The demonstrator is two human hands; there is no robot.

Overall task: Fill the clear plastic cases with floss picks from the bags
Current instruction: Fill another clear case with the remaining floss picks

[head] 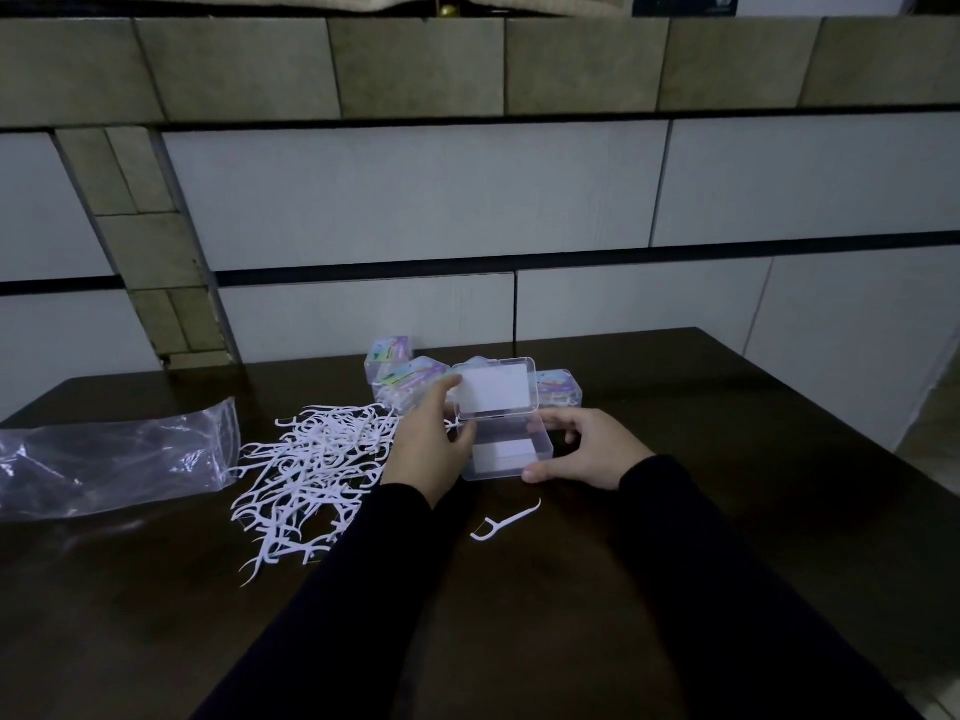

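While its lid stands raised, the clear case [506, 452] sits mid-surface, left hand [428, 449] pinching the lid, right hand [587, 452] curled round its base; loose floss picks [311, 470] and an emptied bag [104, 459] lie toward the left edge.

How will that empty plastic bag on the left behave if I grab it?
The clear plastic bag lies crumpled and flattened, so it is probably floppy and very light. Its glossy film looks slippery, and it would likely drag rather than roll.
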